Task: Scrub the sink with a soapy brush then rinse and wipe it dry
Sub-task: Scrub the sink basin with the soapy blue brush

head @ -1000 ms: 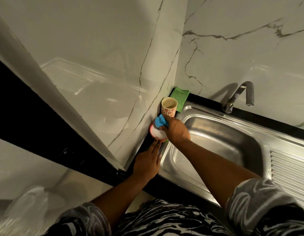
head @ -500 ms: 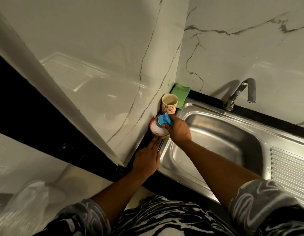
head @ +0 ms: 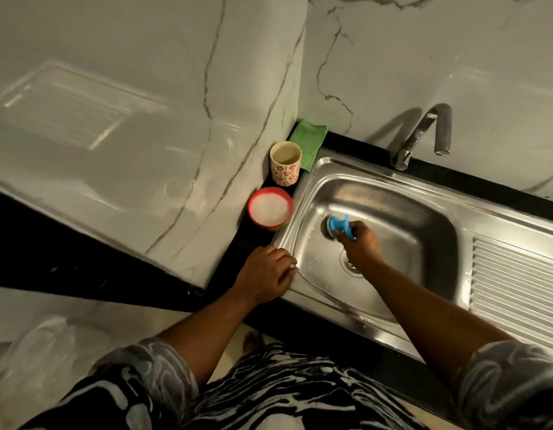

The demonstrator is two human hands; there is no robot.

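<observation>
At the far left a pale, grey-veined marble wall panel (head: 129, 144) runs toward the corner, and a blurred clear plastic item (head: 36, 352) lies at the near-left edge; what it is cannot be told. The left hand (head: 266, 274) rests on the narrow black counter (head: 250, 246) at the sink's near-left corner, its fingers loosely bent and their tips lying on the steel rim, holding nothing. Just beyond it on the same black strip stands a red bowl (head: 270, 211) filled with white foam, then a floral cup (head: 285, 162) farther back, and a green cloth (head: 309, 139) tucked flat into the corner, its near end hidden behind the cup. To the right of these lies the steel sink (head: 418, 218), with scattered white flecks on the left part of its floor. The brush (head: 339, 226) is inside the basin, at its left side, with its dark head pressed down on the steel and its blue handle up. It lies well apart from the left hand and to the right of the red bowl. The right hand (head: 360, 240) reaches into the basin from the near right, its fingers curled round the blue handle. The drain (head: 349, 263) sits just near of that hand, partly hidden by the wrist. Farther right, a metal tap (head: 424, 135) rises at the back wall, and the ribbed drainboard (head: 517, 280) fills the right edge.
</observation>
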